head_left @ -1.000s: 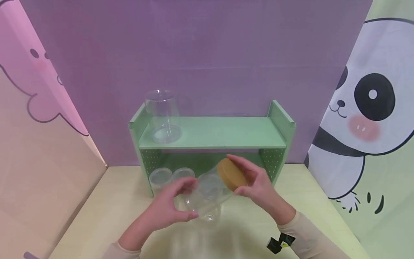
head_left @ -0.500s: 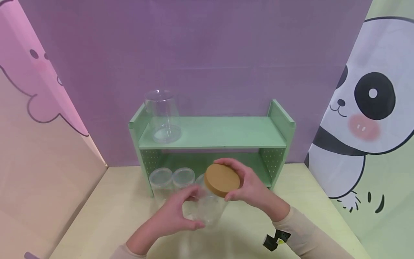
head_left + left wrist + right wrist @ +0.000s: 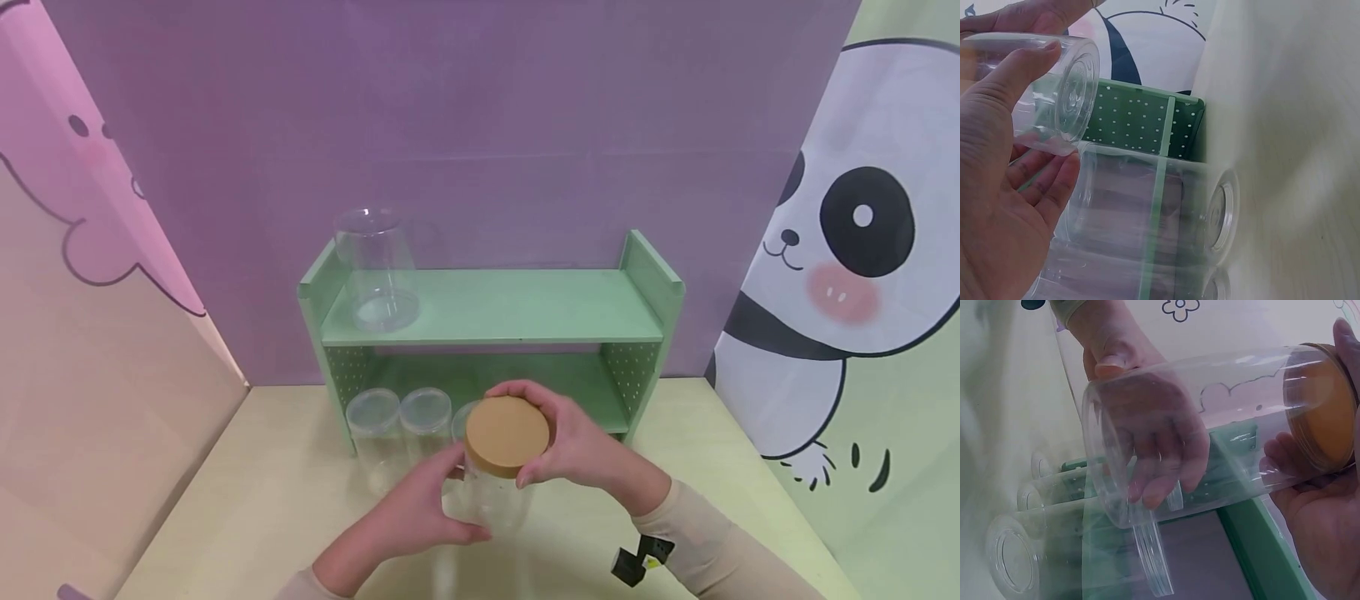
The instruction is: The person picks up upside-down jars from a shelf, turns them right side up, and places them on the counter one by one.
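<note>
A clear jar with a tan lid is held up in front of the green shelf, lid uppermost. My right hand grips the lid's right side, thumb in front and fingers behind. Lower down, my left hand curls round the jar's base from the left. The left wrist view shows its thumb along the wall of the jar and its fingers underneath. From the right wrist, the see-through body of the jar looks bare inside, with left-hand fingers showing behind it.
Clear lidded jars stand in a row at the lower left of the green shelf, one partly hidden by the held jar. A larger clear container stands on the upper board at left. Pale tabletop lies in front.
The jar has turned from leaning, lid to the right, to nearly upright, and come slightly left. My left hand has shifted right and its fingers have come in round the base.
</note>
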`<move>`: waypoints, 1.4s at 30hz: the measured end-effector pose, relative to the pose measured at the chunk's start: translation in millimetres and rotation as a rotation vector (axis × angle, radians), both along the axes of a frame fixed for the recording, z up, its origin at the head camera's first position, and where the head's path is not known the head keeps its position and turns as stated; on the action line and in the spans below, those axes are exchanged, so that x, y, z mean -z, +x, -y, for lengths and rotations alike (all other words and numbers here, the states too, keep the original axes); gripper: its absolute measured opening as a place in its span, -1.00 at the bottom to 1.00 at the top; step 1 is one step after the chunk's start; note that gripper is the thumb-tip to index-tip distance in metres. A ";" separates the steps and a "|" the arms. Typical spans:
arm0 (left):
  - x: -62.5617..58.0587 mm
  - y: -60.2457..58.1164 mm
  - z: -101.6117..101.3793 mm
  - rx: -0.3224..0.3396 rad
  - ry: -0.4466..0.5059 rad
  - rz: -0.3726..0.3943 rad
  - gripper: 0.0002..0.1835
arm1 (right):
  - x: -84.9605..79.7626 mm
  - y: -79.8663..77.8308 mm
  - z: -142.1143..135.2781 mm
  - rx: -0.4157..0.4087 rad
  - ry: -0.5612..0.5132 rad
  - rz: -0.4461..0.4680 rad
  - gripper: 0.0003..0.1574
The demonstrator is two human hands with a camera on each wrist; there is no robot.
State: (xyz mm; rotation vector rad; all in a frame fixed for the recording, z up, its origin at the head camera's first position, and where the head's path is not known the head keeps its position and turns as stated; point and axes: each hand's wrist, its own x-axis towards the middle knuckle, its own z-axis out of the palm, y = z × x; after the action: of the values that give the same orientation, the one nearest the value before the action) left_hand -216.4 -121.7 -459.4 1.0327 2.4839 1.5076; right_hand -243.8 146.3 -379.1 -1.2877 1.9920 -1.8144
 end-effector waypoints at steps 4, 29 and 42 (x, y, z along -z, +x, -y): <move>1.1 0.2 -2.3 -0.005 -0.007 0.005 -0.03 | 0.2 1.9 -0.1 0.010 -0.003 0.038 0.22; -32.5 -16.7 46.6 -0.330 0.153 -0.201 -0.74 | 5.6 1.0 -21.5 0.207 0.044 -0.017 0.09; -86.1 -75.1 115.8 -1.011 0.382 -0.410 -0.66 | 10.3 -0.1 -32.6 0.214 0.039 0.017 0.10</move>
State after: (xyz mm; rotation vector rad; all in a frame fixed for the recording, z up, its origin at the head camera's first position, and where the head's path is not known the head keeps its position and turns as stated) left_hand -291.5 -237.5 -373.3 -0.0190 3.3407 2.2388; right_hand -243.9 179.0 -389.4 -1.0796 2.2189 -1.8580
